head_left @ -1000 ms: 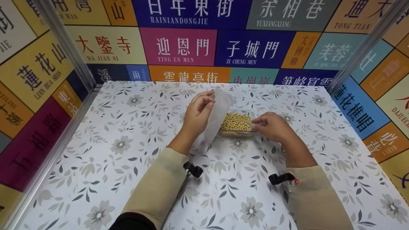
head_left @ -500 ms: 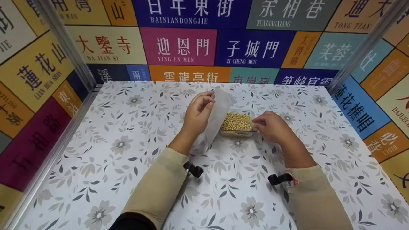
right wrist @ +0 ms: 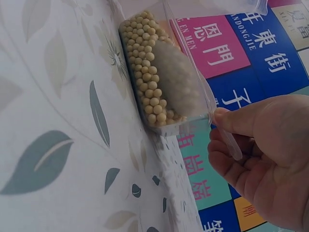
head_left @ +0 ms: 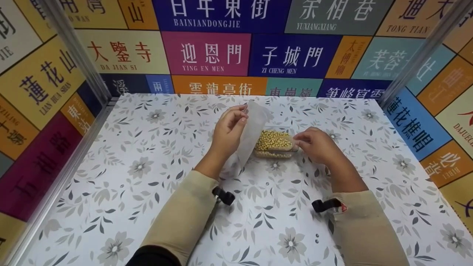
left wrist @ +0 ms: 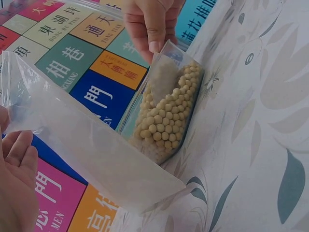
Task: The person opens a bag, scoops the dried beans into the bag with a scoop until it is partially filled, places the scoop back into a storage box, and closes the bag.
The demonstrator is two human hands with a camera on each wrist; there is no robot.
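My left hand (head_left: 228, 129) pinches the upper edge of a frosted translucent plastic bag (head_left: 253, 129), which stands upright just left of a clear rectangular container (head_left: 271, 155). Round yellow soybeans (left wrist: 164, 118) fill much of that container. My right hand (head_left: 314, 144) is at the container's right end. Between its thumb and fingers it holds the handle of a translucent plastic scoop (right wrist: 176, 79). In the right wrist view the scoop's bowl lies in the container among the soybeans, which show blurred through it. The bag overlaps the container's near end in the left wrist view.
A white cloth with grey flowers and leaves covers the table (head_left: 166, 214). Colourful panels with printed signs (head_left: 210, 53) stand along the back and both sides, with metal posts (head_left: 79, 51) at the corners. Each sleeve carries a black wrist camera (head_left: 223, 195).
My right hand has shifted slightly right and away from me with the scoop, whose bowl has moved a little right over the soybeans. My left hand and the bag stay put.
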